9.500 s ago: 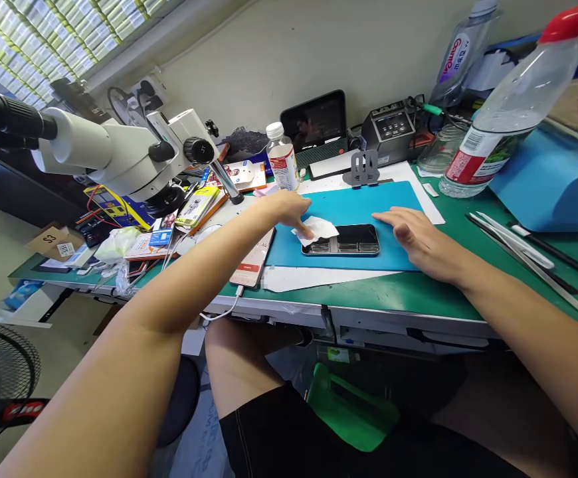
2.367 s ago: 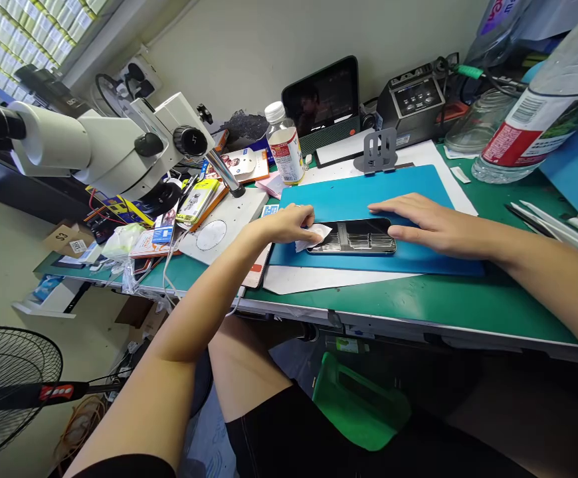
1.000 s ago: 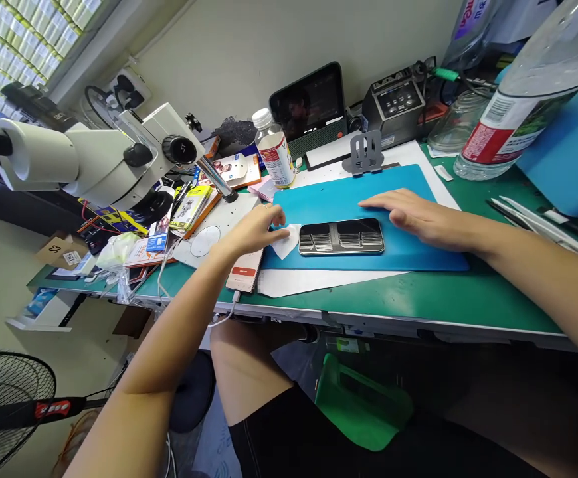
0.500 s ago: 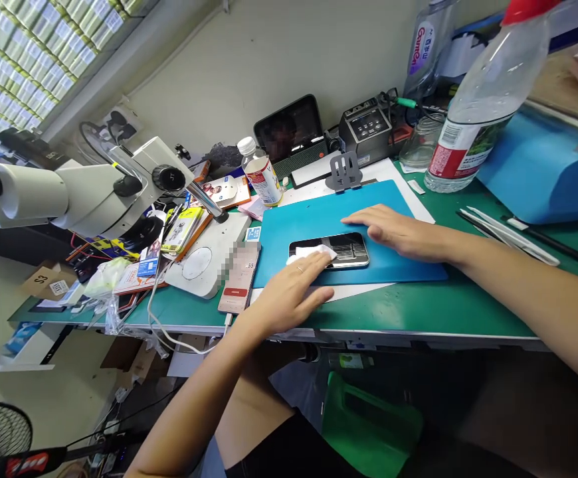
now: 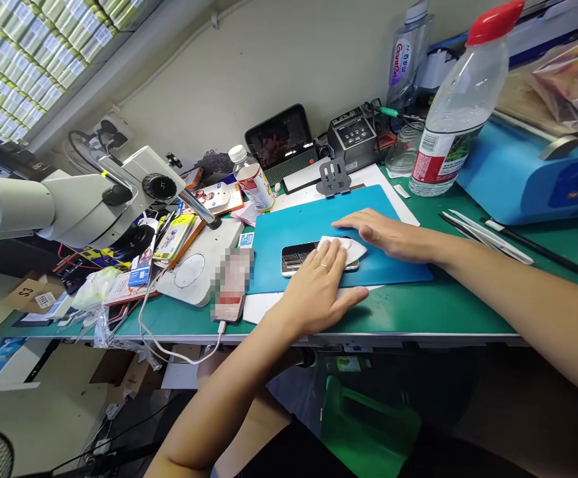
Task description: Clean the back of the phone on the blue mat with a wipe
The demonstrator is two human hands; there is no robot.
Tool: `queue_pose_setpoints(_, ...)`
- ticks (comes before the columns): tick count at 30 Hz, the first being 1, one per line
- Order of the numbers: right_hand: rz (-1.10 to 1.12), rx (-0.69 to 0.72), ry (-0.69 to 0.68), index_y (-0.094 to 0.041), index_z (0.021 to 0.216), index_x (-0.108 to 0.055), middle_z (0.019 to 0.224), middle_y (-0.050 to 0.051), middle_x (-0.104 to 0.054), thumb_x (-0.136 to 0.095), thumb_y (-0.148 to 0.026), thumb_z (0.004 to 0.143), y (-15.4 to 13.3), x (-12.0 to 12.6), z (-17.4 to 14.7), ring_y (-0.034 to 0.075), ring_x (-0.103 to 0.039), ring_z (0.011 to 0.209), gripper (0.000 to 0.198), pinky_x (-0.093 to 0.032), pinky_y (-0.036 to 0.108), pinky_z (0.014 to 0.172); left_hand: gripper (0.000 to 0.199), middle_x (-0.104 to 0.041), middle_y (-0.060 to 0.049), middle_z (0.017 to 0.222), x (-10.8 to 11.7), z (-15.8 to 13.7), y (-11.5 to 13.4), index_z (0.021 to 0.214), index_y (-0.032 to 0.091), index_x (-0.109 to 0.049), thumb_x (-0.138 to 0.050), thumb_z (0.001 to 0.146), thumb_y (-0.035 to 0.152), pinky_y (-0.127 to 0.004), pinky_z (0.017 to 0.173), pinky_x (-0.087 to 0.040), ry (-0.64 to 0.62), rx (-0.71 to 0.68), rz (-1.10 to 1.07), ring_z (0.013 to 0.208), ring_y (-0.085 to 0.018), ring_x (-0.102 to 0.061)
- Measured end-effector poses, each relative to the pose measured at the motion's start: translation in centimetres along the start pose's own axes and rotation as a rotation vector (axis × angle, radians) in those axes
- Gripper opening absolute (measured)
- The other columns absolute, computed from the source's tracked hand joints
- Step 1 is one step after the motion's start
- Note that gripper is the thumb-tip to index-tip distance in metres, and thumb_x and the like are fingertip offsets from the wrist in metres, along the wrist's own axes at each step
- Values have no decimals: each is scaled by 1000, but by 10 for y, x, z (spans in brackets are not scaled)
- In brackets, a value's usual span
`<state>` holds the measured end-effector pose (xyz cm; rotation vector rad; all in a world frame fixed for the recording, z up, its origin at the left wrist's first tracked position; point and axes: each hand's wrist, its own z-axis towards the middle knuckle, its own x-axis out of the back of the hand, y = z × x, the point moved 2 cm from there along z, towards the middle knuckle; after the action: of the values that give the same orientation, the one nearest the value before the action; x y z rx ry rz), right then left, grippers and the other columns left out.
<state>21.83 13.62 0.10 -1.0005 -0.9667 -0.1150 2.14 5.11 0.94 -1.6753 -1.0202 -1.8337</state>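
A smartphone point(image 5: 293, 256) with a dark glossy face lies flat on the blue mat point(image 5: 313, 219). My left hand point(image 5: 317, 279) presses a white wipe point(image 5: 351, 249) against the right part of the phone, fingers together over it and thumb held out to the side. The wipe and fingers hide much of that part. Just beyond the phone's right end, my right hand point(image 5: 376, 232) rests on the mat with its fingers stretched out and nothing in them. Whether it touches the wipe's edge I cannot tell.
A second phone point(image 5: 232, 285) on a white cable lies left of the mat, beside a microscope point(image 5: 70, 206) and its base. Behind stand a small bottle point(image 5: 253, 179) and a grey phone stand point(image 5: 333, 178). Rightward are a large bottle point(image 5: 448, 146), tweezers point(image 5: 491, 238) and a blue machine point(image 5: 523, 179).
My left hand has slid the wipe from the phone's left part to its right end, baring the left part. My right hand stays by the phone. The view has shifted slightly.
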Motion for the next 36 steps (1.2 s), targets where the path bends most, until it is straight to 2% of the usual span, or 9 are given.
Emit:
queue_pose_setpoints(3,5,0,7,-34,143,-58,145,7,-61,-14,-84,88,-2,1,-2,36,-47,138,86,-32,58,118,81,-19,-20,166,-4,5,15,157,5,-25,-34,101,64,-44,127,-15,13,-53,12,156,-30,-8)
queue_pose_setpoints(5,9,6,8,-33,144,-57,144,7,-61,-13,-84,87,-3,0,-2,36,-47,138,88,-32,58,119,86,-18,-20,166,-6,-2,21,157,3,-24,-34,101,66,-44,127,-16,11,-68,25,156,-30,-8)
queue_pose_setpoints(11,47,-13,-12,-28,144,-57,146,10,-58,-6,-89,81,0,-1,-1,40,-43,140,102,-24,61,120,80,-19,-18,166,-3,-27,8,157,5,-27,-27,103,64,-47,126,-20,1,22,97,156,-29,-12)
queue_pose_setpoints(14,73,-28,-13,-30,144,-58,147,9,-58,-10,-91,81,3,-2,0,42,-41,140,100,-24,62,120,78,-25,-18,165,0,-15,5,155,5,-31,-28,103,63,-46,125,-23,10,45,117,155,-29,-17)
queue_pose_setpoints(20,77,-50,9,-33,143,-58,145,8,-60,-10,-94,76,11,-2,1,43,-42,139,102,-28,64,119,82,-32,-18,163,-3,23,16,154,3,-33,-34,101,66,-40,125,-19,88,23,163,154,-30,-23)
queue_pose_setpoints(25,49,-50,16,-32,141,-61,144,9,-61,-10,-94,75,12,-1,3,44,-43,139,104,-29,62,119,86,-34,-17,163,-2,6,18,154,4,-32,-32,100,70,-42,125,-22,117,25,120,153,-30,-26)
queue_pose_setpoints(28,48,-53,3,-33,141,-61,144,9,-62,-10,-94,76,10,-1,4,43,-44,139,102,-30,63,119,83,-40,-15,160,2,-4,15,152,6,-37,-34,99,71,-44,125,-23,144,32,80,151,-29,-30)
queue_pose_setpoints(32,58,-68,1,-34,142,-59,144,9,-61,-12,-94,76,10,-2,4,42,-43,140,100,-30,62,119,74,-49,-11,154,6,8,12,145,12,-48,-36,99,69,-43,124,-24,170,20,67,147,-28,-38)
queue_pose_setpoints(36,56,-59,15,-33,141,-60,144,9,-61,-11,-94,76,9,-2,2,44,-43,139,102,-29,64,119,74,-48,-11,155,5,20,11,147,12,-46,-37,99,68,-44,124,-23,162,22,66,148,-28,-36)
